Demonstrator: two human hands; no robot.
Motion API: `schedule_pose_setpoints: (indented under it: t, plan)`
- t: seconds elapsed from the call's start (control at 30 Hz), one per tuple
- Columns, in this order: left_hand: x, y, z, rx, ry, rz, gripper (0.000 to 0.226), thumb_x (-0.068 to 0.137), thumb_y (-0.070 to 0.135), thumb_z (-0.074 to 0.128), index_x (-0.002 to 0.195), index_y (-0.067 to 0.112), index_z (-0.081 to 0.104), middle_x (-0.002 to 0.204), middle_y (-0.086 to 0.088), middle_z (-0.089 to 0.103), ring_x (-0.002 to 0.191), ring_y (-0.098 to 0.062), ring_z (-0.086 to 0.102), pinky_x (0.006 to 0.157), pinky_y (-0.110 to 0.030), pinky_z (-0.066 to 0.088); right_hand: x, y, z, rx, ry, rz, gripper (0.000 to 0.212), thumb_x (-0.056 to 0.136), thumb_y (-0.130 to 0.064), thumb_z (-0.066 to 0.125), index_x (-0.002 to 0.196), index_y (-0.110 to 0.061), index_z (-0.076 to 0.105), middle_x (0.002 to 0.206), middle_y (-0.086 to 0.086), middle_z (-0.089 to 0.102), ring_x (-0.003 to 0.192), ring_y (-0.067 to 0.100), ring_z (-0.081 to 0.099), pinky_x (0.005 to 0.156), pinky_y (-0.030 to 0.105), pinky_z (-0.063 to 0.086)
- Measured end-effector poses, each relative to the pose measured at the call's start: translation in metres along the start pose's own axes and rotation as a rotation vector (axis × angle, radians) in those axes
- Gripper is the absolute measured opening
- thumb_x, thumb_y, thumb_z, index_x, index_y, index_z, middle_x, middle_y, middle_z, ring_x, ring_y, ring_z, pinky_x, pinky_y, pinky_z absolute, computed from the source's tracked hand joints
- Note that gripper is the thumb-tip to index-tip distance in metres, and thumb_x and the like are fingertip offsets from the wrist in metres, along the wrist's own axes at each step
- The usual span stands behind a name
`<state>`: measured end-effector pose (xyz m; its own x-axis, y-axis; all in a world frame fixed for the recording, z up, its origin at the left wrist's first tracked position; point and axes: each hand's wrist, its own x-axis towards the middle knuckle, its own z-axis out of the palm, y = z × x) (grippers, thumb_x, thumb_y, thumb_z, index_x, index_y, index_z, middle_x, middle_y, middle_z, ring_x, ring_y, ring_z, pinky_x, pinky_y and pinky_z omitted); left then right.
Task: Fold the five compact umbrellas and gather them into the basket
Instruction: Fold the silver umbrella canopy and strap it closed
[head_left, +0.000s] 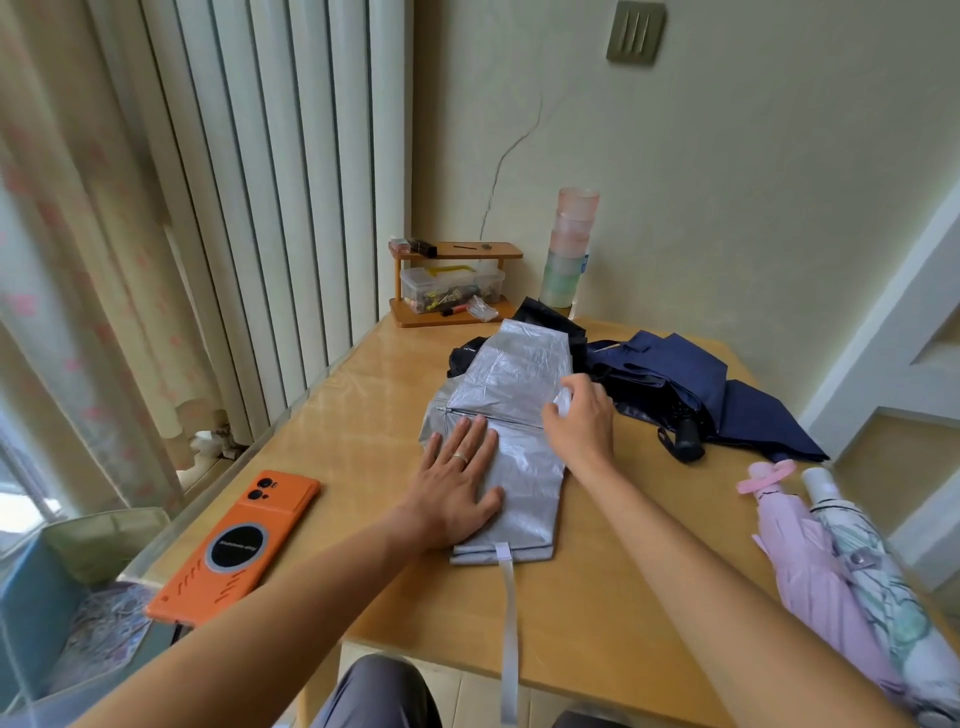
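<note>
A silver umbrella lies flat in the middle of the wooden table, its strap hanging over the front edge. My left hand presses flat on its lower left fabric, fingers spread. My right hand pinches a fold of the silver fabric at its right edge. A navy umbrella lies unfolded behind to the right, its black handle toward me. A black umbrella peeks out from under the silver one. A pink umbrella and a white patterned umbrella lie rolled at the right edge. No basket shows.
An orange phone lies at the table's left front. A small wooden shelf with a plastic box stands at the back by the wall, beside stacked coloured cups. Curtains and a radiator line the left side.
</note>
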<state>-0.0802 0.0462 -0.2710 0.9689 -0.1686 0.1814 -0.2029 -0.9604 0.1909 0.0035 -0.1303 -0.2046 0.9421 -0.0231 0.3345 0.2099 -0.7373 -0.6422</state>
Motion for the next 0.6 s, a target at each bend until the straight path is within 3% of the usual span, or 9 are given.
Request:
schedule_pose_setpoints:
  t: [0.1,0.17,0.27,0.4,0.53,0.6]
  plan:
    - [0.0,-0.001,-0.001,0.006,0.005,-0.002,0.091,0.083,0.068,0.003,0.162,0.026,-0.009,0.166,0.006,-0.023,0.152,-0.013,-0.027,0.125,-0.042,-0.014,0.033,-0.001,-0.004,0.15,-0.061,0.223,0.06,0.091,-0.026,0.068,0.145,-0.014,0.045,0.139,0.009,0.053,0.129,0.031,0.049,0.105,0.044,0.044]
    - [-0.001,-0.001,0.0,0.01,0.009,0.001,0.089,0.084,0.068,0.004,0.162,0.026,-0.009,0.166,0.006,-0.023,0.151,-0.012,-0.028,0.125,-0.043,-0.012,0.045,-0.004,-0.005,0.351,-0.081,0.346,0.061,0.087,-0.028,0.073,0.141,-0.016,0.049,0.129,0.002,0.06,0.116,0.025,0.059,0.096,0.04,0.051]
    - [-0.001,-0.002,0.001,0.013,0.009,0.008,0.087,0.086,0.067,0.005,0.162,0.027,-0.011,0.166,0.007,-0.025,0.151,-0.012,-0.029,0.125,-0.044,-0.012,0.05,-0.004,0.001,0.444,-0.023,0.301,0.034,0.081,-0.027,0.078,0.111,-0.021,0.063,0.106,-0.003,0.072,0.09,0.017,0.07,0.084,0.041,0.06]
    - [0.0,-0.003,0.002,0.026,0.005,0.01,0.086,0.086,0.067,0.005,0.161,0.027,-0.013,0.165,0.007,-0.027,0.15,-0.012,-0.031,0.125,-0.043,-0.013,0.04,-0.007,0.0,0.354,0.118,0.167,0.024,0.086,-0.026,0.077,0.101,-0.018,0.059,0.084,-0.007,0.066,0.081,0.019,0.066,0.07,0.035,0.053]
    - [-0.001,-0.004,0.003,0.037,0.003,0.016,0.082,0.091,0.065,0.009,0.161,0.027,-0.013,0.165,0.007,-0.028,0.149,-0.012,-0.032,0.125,-0.044,-0.012,0.038,-0.007,-0.007,0.323,0.217,0.044,0.016,0.087,-0.024,0.076,0.091,-0.019,0.062,0.085,-0.005,0.067,0.079,0.017,0.062,0.07,0.034,0.05]
    - [-0.002,-0.003,0.003,0.043,0.003,0.019,0.08,0.096,0.063,0.014,0.161,0.027,-0.013,0.165,0.006,-0.028,0.149,-0.012,-0.032,0.125,-0.044,-0.012,0.043,-0.008,-0.013,0.399,0.22,0.091,0.015,0.085,-0.022,0.078,0.089,-0.018,0.064,0.089,-0.003,0.066,0.081,0.018,0.061,0.072,0.033,0.049]
